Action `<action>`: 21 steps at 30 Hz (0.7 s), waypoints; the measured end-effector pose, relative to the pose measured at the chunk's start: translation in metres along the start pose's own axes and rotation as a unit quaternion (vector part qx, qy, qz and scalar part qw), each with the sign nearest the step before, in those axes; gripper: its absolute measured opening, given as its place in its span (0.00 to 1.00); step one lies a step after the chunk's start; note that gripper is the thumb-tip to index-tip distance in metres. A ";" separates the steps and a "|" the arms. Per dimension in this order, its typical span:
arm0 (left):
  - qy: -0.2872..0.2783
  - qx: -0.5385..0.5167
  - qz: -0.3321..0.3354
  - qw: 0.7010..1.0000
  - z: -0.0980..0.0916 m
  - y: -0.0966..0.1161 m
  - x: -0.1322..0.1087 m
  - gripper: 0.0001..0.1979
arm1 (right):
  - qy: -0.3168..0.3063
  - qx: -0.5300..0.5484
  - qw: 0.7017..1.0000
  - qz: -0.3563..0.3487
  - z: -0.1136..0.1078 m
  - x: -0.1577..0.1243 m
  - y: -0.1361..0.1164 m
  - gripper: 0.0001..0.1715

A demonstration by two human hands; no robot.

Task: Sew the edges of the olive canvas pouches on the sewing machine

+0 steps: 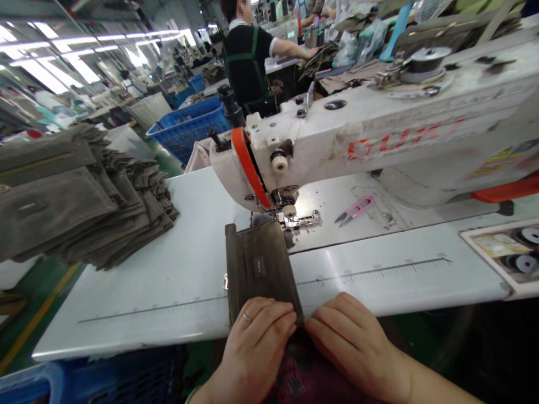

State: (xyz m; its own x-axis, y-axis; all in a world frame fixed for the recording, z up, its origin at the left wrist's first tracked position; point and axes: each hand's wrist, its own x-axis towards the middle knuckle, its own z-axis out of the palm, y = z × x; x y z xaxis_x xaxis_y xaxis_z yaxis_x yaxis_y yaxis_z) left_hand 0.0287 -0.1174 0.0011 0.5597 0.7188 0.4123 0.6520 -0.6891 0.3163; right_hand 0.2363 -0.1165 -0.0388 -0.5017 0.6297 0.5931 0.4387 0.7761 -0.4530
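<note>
A dark olive fabric piece (259, 266) with a small label lies on the white sewing table (168, 269), its far end under the presser foot (290, 216) of the sewing machine (379, 129). My left hand (252, 339), with a ring on one finger, presses its curled fingers on the near end of the fabric. Beside it my right hand (357, 342) rests at the table's front edge, fingers bent down, fingertips at the fabric's near right corner.
A tall stack of similar olive fabric pieces (80, 202) sits at the left. Pink thread snips (356, 209) lie behind the needle. A tray with bobbins (509, 252) is at the right. Blue baskets (189, 126) and another person (248, 56) are farther back.
</note>
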 end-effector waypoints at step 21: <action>-0.037 0.056 0.063 0.996 -0.010 -0.013 0.017 0.12 | 0.049 -0.070 0.990 -0.109 0.001 0.019 0.012 0.15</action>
State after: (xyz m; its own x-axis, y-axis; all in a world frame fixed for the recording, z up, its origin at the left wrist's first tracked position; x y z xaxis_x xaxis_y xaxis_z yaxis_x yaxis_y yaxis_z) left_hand 0.0244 -0.0974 0.0123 0.6749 0.6344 0.3770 0.6243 -0.7632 0.1667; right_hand 0.2311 -0.0953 -0.0334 -0.5247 0.4360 0.7312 0.4303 0.8769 -0.2142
